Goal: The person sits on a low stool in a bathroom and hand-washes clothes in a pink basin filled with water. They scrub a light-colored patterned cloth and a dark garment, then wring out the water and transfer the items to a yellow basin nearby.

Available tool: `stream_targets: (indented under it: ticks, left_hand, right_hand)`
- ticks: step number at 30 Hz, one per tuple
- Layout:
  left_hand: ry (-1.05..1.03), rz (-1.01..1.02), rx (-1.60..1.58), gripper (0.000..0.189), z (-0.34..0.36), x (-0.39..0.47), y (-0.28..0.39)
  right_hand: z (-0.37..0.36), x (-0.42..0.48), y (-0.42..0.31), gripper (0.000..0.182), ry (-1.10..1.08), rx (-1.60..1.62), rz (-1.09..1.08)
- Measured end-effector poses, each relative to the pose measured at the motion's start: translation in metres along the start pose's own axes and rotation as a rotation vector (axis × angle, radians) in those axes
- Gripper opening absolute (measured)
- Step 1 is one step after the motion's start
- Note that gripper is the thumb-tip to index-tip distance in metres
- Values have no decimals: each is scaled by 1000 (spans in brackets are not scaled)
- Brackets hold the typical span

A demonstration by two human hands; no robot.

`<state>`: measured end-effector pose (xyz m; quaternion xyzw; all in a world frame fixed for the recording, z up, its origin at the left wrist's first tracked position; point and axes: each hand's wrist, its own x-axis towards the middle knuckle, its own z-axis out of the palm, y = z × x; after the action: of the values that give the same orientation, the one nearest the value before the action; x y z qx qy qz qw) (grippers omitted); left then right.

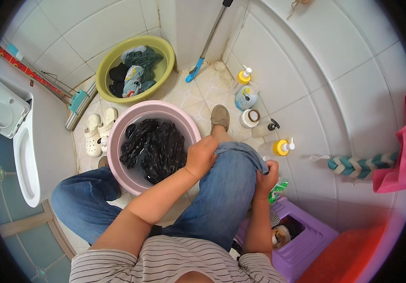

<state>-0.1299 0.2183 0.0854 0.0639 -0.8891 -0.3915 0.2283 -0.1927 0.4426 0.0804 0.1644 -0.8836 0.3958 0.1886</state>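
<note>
My left hand (201,157) grips the rolled hem of the right leg of my blue jeans (226,184), on its inner side. On the outer side of the same cuff, my right hand (267,179) is closed on the denim. The cuff (240,148) sits bunched below the knee, with the bare shin and a brown shoe (220,118) beyond it. A pink plastic basin (153,106) stands between my legs, left of my left hand. Wet dark cloth (162,148) lies in the water inside that basin.
A yellow-green basin (102,79) with soaking clothes stands behind the pink one. Cream clogs (93,139) are at left, near a mop (79,100). Several bottles, including a blue-and-white one (246,98), line the right wall. A purple plastic stool (305,233) is at lower right.
</note>
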Motion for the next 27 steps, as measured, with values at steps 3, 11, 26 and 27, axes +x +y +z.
stream_targets:
  ticks: [3, 11, 26, 27]
  left_hand:
    - [-24, -24, -60, 24, -9, 0, 2]
    - [-542, -448, -1026, 44, -8, -56, -46]
    - [3, -661, -102, 22, 21, -73, 2]
    - [38, -670, -62, 23, 15, -73, -2]
  right_hand:
    - [-3, -2, -4, 21, -98, 274, 310]
    - [-25, -57, 35, 37, -511, 864, 800]
    - [10, -86, 74, 19, -145, 960, 891]
    - [3, -78, 56, 19, -253, 807, 771]
